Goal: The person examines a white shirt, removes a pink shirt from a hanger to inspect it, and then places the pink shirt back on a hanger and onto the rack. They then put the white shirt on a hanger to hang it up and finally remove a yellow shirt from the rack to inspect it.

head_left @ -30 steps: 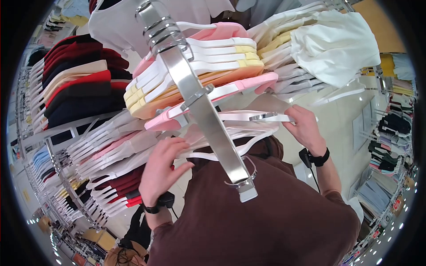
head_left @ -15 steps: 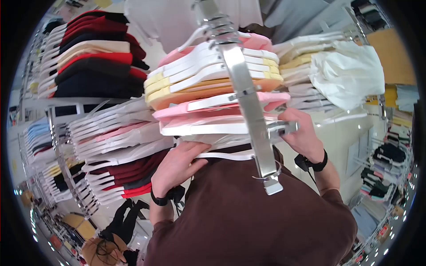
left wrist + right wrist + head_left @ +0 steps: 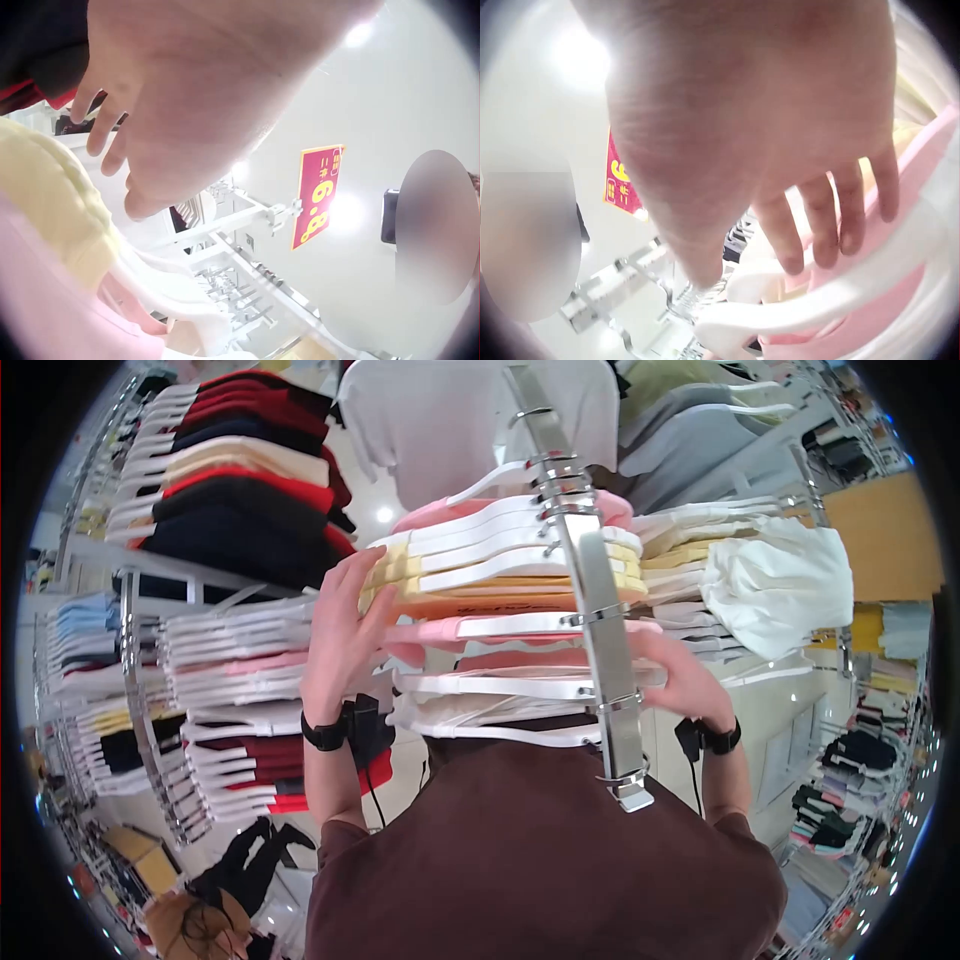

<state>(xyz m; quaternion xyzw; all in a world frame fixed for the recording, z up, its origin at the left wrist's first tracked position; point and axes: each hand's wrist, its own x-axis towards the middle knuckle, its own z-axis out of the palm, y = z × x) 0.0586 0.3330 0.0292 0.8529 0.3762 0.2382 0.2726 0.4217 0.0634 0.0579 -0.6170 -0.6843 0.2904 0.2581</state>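
Observation:
My left hand (image 3: pixel 342 635) reaches to the left shoulders of the yellow tops (image 3: pixel 398 572), fingers extended. In the left wrist view its fingers lie just above a yellow top (image 3: pixel 56 176), thumb apart. My right hand (image 3: pixel 688 678) is at the right ends of a pink top (image 3: pixel 432 632) and a white hanger (image 3: pixel 500 686) in front of it. The right wrist view shows its spread fingers beside a white hanger (image 3: pixel 817 304) and pink cloth (image 3: pixel 881 315). Part of the right fingers is hidden behind garments in the head view. A metal display arm (image 3: pixel 592 580) carries these hangers.
Racks of dark and red tops (image 3: pixel 240 510) and of pale tops (image 3: pixel 240 640) stand at the left. Pale garments (image 3: pixel 775 585) hang at the right. Another person (image 3: pixel 205 920) is at lower left. A red price sign (image 3: pixel 319 196) hangs overhead.
My left hand has moved forward from the front white garments to the yellow tops. My right hand stays by the garments' right ends. The view has shifted, and the display arm appears further right.

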